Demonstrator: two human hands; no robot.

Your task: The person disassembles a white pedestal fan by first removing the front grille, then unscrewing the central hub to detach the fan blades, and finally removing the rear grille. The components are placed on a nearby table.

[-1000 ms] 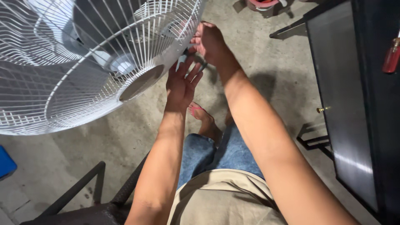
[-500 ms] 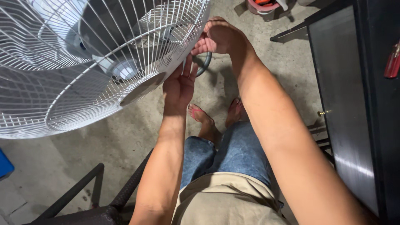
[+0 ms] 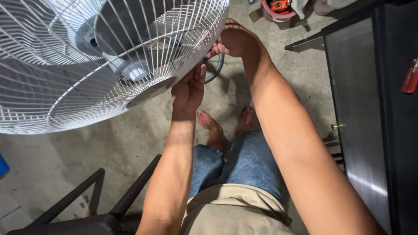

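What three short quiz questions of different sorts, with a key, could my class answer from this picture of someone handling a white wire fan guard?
1. True or false: both hands are at the rim of the fan guard.
2. Which hand sits farther from the camera? A) left hand B) right hand
3. Fill in: the person's legs are covered in blue ____, above the concrete floor.

Key
1. True: the left hand presses against the guard's lower edge and the right hand grips its far edge.
2. B.
3. Jeans; the feet below wear pink sandals.
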